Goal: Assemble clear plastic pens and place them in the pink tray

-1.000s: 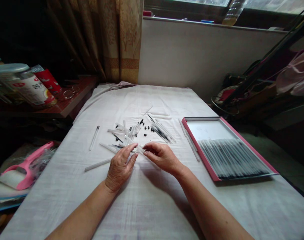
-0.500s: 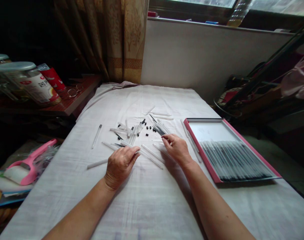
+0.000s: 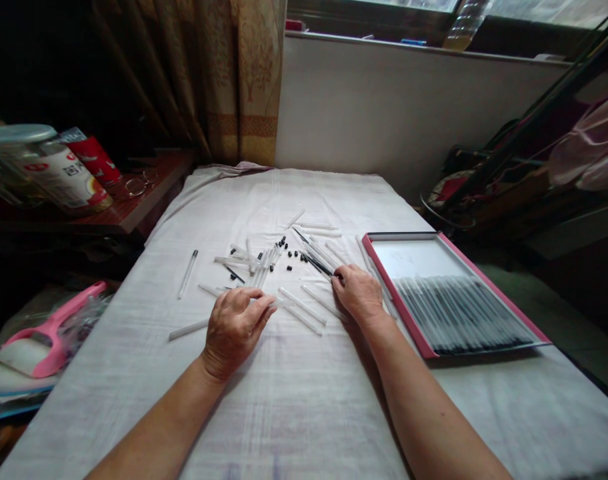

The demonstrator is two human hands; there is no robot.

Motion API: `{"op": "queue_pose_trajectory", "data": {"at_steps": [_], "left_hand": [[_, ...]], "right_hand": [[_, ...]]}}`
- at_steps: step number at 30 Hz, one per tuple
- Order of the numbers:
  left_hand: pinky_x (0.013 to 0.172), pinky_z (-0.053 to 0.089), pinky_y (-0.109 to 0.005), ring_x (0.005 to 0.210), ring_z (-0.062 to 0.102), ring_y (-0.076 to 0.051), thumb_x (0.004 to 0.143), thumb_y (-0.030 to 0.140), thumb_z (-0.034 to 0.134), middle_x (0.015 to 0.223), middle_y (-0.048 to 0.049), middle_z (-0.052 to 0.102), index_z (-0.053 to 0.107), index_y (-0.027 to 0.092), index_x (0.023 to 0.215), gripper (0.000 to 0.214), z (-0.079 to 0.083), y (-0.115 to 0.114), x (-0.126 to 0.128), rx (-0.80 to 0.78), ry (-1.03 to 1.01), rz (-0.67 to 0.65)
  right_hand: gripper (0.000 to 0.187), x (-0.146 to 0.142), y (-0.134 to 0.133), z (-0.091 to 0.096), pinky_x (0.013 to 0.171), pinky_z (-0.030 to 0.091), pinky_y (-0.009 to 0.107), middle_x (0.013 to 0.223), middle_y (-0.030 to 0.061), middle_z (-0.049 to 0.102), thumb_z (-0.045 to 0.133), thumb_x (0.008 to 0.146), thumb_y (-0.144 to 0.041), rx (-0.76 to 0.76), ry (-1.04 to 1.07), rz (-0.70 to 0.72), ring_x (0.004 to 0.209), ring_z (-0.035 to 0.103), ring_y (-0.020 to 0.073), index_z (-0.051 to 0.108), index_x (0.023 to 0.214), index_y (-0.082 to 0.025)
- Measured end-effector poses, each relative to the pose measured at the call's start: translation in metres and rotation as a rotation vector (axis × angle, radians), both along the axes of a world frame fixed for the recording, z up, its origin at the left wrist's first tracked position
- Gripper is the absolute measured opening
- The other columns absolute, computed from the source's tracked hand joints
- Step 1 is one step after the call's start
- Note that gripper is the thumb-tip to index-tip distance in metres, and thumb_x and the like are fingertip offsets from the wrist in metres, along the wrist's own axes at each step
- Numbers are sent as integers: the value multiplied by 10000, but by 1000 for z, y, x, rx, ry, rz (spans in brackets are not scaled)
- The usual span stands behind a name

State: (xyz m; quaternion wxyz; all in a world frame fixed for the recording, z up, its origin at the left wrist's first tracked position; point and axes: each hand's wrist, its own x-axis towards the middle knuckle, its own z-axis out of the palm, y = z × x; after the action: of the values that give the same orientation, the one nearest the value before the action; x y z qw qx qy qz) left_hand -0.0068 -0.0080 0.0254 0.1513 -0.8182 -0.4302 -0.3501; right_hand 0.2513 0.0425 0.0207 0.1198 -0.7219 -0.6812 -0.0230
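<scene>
My left hand (image 3: 235, 325) rests on the white cloth, its fingers curled round a clear plastic tube (image 3: 299, 311) that sticks out to the right. My right hand (image 3: 359, 292) lies near the red-rimmed tray, fingertips pinched on a thin black refill (image 3: 318, 263) at the edge of a bundle of such refills. Loose clear tubes (image 3: 257, 261) and small black caps (image 3: 295, 254) are scattered ahead of both hands.
A red-rimmed tray (image 3: 390, 287) to the right holds a row of finished black pens (image 3: 459, 313). Single tubes lie apart at the left (image 3: 189, 273). Jars (image 3: 59, 173) stand on a wooden shelf at the left; a pink tool (image 3: 49, 333) lies below.
My right hand let go of the tube at the left hand and moved right and forward to the black refills. My left hand stayed nearly in place.
</scene>
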Motion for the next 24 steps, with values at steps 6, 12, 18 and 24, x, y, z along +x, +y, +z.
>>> {"op": "queue_pose_trajectory", "data": {"at_steps": [6, 12, 18, 24], "left_hand": [[789, 473, -344, 817, 648, -198, 947, 231, 518, 907, -61, 721, 618, 198, 1064, 157, -6, 1, 2, -40, -34, -77], [738, 508, -321, 818, 651, -202, 954, 235, 500, 912, -68, 697, 601, 187, 1113, 194, -11, 3, 1, -106, -89, -54], [789, 537, -319, 878, 663, -198, 949, 218, 506, 963, -71, 695, 590, 189, 1112, 186, -13, 3, 2, -164, -139, -85], [811, 547, -309, 897, 676, -187, 951, 222, 495, 982, -63, 704, 601, 208, 1118, 198, -16, 2, 3, -226, -169, -115]], "right_hand": [[203, 6, -4, -5, 583, 387, 283, 912, 79, 713, 550, 887, -309, 87, 54, 5, 752, 640, 198, 738, 903, -232], [169, 5, -5, -2, 620, 435, 266, 851, 33, 711, 566, 822, -279, 245, 339, 47, 674, 632, 151, 724, 838, -221], [169, -2, -8, 14, 611, 488, 266, 827, 56, 709, 578, 792, -324, 394, 760, 136, 707, 649, 163, 683, 814, -194], [157, -4, -7, 24, 628, 532, 275, 858, 74, 743, 595, 793, -329, 387, 1055, 101, 701, 676, 165, 627, 841, -182]]}}
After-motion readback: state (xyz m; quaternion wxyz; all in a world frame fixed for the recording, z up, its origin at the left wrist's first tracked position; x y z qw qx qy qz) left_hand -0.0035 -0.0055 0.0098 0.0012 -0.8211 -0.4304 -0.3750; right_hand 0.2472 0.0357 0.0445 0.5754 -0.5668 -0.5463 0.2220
